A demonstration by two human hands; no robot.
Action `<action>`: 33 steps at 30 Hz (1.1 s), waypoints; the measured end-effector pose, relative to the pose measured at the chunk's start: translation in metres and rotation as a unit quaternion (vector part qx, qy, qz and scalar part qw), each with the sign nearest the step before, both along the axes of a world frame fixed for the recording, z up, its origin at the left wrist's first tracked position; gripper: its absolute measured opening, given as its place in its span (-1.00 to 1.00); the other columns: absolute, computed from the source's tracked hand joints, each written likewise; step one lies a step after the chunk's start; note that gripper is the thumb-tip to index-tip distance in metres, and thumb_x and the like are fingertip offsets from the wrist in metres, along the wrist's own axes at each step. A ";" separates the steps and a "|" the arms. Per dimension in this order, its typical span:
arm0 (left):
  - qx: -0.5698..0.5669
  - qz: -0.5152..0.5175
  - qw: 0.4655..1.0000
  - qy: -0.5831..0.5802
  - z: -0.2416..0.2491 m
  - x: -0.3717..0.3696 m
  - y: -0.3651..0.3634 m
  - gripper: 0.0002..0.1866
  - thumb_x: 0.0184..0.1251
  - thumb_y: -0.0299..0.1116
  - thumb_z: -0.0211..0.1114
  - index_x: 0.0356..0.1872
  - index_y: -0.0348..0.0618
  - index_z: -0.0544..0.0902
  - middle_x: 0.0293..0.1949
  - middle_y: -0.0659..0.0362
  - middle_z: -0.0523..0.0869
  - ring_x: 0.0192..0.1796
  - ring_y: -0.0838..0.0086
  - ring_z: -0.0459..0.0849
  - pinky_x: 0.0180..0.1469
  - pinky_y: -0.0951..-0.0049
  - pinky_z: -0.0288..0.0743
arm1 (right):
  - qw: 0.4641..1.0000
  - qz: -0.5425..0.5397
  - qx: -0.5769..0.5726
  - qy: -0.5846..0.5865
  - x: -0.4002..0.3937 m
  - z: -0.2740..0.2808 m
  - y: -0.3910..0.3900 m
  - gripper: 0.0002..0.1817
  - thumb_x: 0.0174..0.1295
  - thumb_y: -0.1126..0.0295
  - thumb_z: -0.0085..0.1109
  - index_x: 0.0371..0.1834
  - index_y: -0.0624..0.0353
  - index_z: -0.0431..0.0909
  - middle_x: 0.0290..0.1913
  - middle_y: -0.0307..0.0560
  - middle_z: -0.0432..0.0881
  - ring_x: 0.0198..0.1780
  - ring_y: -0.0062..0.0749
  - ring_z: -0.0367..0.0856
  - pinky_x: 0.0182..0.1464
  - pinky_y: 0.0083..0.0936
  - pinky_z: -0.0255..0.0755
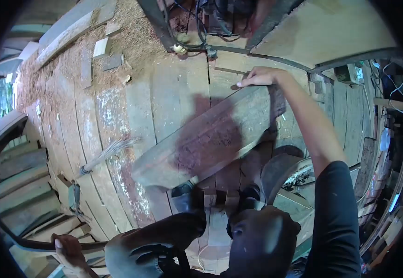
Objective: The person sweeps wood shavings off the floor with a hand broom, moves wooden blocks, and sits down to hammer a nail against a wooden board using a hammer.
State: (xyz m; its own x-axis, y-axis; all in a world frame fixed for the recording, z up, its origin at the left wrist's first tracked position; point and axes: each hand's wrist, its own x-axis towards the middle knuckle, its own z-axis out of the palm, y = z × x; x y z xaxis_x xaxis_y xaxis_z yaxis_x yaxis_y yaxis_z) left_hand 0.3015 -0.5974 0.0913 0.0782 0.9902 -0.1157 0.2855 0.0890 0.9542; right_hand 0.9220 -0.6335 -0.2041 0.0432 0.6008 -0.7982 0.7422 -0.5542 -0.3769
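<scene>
A thick, slightly curved wooden slab [215, 134] stands slantwise on the plank floor in front of my knees, with a dark stain or shadow over its middle. My right hand [262, 77] grips its far right end, thumb pointing left along the top edge. At the lower left, my left hand [70, 251] is closed around a long dark curved bar [30, 244], whose full shape I cannot make out. Left of the slab lies a broom-like bundle of thin bristles [111, 153]. A small green-grey tool or fitting [74, 197] is beyond my left hand.
Sawdust and shavings [132, 28] cover the floor at the upper left, with wood offcuts [101, 47] among them. Curved wooden pieces are stacked [18, 178] at the left. A metal frame with cables [206, 46] stands ahead. Another curved piece [275, 173] is by my right knee.
</scene>
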 end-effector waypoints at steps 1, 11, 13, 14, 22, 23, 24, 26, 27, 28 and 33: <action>-0.014 0.003 0.999 -0.030 -0.010 -0.006 0.003 -0.62 0.48 -0.25 0.11 -0.56 -0.01 0.23 -0.72 0.39 0.14 -0.76 0.70 0.08 -0.77 0.58 -0.07 | 1.000 -0.012 0.014 0.016 0.002 -0.009 -0.004 -0.09 -0.01 -0.51 0.11 0.03 0.15 0.70 0.17 0.07 0.62 0.21 -0.13 0.54 0.30 -0.27 0.30; 0.063 0.026 0.997 0.026 -0.030 0.018 0.006 -0.67 0.45 -0.29 0.18 -0.51 -0.01 0.29 -0.69 0.43 0.19 -0.75 0.77 0.07 -0.75 0.61 -0.08 | 0.997 0.054 0.056 0.000 -0.001 -0.045 -0.033 -0.30 0.13 -0.38 0.10 -0.21 0.11 0.70 -0.13 -0.01 0.70 -0.01 -0.21 0.60 0.08 -0.35 0.41; 0.082 0.013 0.996 0.032 -0.030 0.018 0.007 -0.67 0.46 -0.29 0.18 -0.51 -0.01 0.29 -0.70 0.43 0.18 -0.76 0.77 0.07 -0.75 0.61 -0.09 | 0.997 0.054 0.054 -0.004 0.005 -0.059 -0.059 -0.31 0.20 -0.37 0.03 -0.18 0.11 0.69 -0.11 0.06 0.68 0.02 -0.13 0.60 0.09 -0.30 0.43; 0.079 0.033 0.996 0.022 -0.028 0.013 0.006 -0.67 0.46 -0.29 0.18 -0.52 -0.01 0.28 -0.70 0.43 0.17 -0.76 0.76 0.07 -0.76 0.61 -0.09 | 0.998 0.056 0.036 -0.003 -0.003 -0.051 -0.078 -0.31 0.25 -0.35 -0.03 -0.16 0.11 0.68 -0.10 0.09 0.68 0.03 -0.07 0.60 0.10 -0.25 0.44; 0.067 0.066 0.995 0.017 -0.025 0.015 -0.005 -0.68 0.48 -0.36 0.13 -0.52 -0.03 0.29 -0.73 0.42 0.17 -0.75 0.73 0.04 -0.74 0.60 -0.08 | 0.957 0.138 0.234 -0.107 -0.095 0.105 -0.092 -0.50 0.14 0.21 0.30 0.17 0.05 0.50 0.03 0.04 0.52 0.08 -0.01 0.56 0.11 -0.21 0.49; 0.063 0.056 0.996 0.004 -0.026 0.020 -0.005 -0.69 0.47 -0.38 0.14 -0.52 -0.04 0.30 -0.71 0.42 0.17 -0.74 0.73 0.02 -0.73 0.59 -0.09 | 0.930 0.176 0.314 -0.075 -0.105 0.101 -0.086 -0.46 0.12 0.16 0.31 0.19 0.04 0.48 0.06 0.06 0.51 0.12 0.00 0.54 0.14 -0.20 0.47; 0.076 0.076 0.994 0.021 -0.027 0.025 -0.006 -0.70 0.47 -0.39 0.13 -0.51 -0.06 0.30 -0.71 0.42 0.17 -0.74 0.73 0.01 -0.73 0.57 -0.10 | 0.899 0.210 0.382 -0.034 -0.126 0.071 -0.083 -0.40 0.08 0.10 0.34 0.21 0.03 0.46 0.12 0.07 0.47 0.20 0.02 0.47 0.19 -0.10 0.40; 0.054 0.038 0.998 0.008 -0.029 0.014 -0.008 -0.70 0.47 -0.39 0.13 -0.50 -0.07 0.29 -0.71 0.40 0.17 -0.74 0.72 0.02 -0.73 0.58 -0.10 | 0.853 0.275 0.441 0.047 -0.181 0.024 -0.073 -0.23 -0.04 -0.02 0.40 0.28 -0.02 0.41 0.29 0.07 0.35 0.36 0.10 0.25 0.31 0.14 0.20; 0.055 0.046 0.997 0.014 -0.028 0.017 -0.012 -0.70 0.46 -0.39 0.14 -0.50 -0.08 0.29 -0.71 0.39 0.16 -0.74 0.72 0.01 -0.73 0.57 -0.10 | 0.845 0.304 0.432 0.084 -0.217 0.019 -0.067 -0.13 -0.11 -0.09 0.44 0.33 -0.05 0.38 0.40 0.07 0.26 0.46 0.16 0.12 0.36 0.27 0.07; 0.056 0.047 0.997 0.012 -0.028 0.014 -0.015 -0.70 0.46 -0.39 0.14 -0.50 -0.08 0.29 -0.71 0.39 0.16 -0.74 0.72 0.01 -0.73 0.57 -0.10 | 0.836 0.332 0.429 0.087 -0.252 0.009 -0.066 0.00 -0.21 -0.12 0.48 0.40 -0.10 0.31 0.47 0.05 0.14 0.50 0.21 -0.01 0.39 0.33 -0.06; 0.066 0.093 0.992 0.062 -0.032 0.016 -0.040 -0.80 0.43 -0.35 0.19 -0.39 -0.11 0.40 -0.64 0.39 0.22 -0.66 0.72 0.12 -0.66 0.61 0.00 | 0.829 0.364 0.416 0.086 -0.336 -0.027 -0.043 0.32 -0.48 -0.19 0.57 0.54 -0.29 0.10 0.61 0.01 -0.15 0.56 0.32 -0.23 0.42 0.44 -0.23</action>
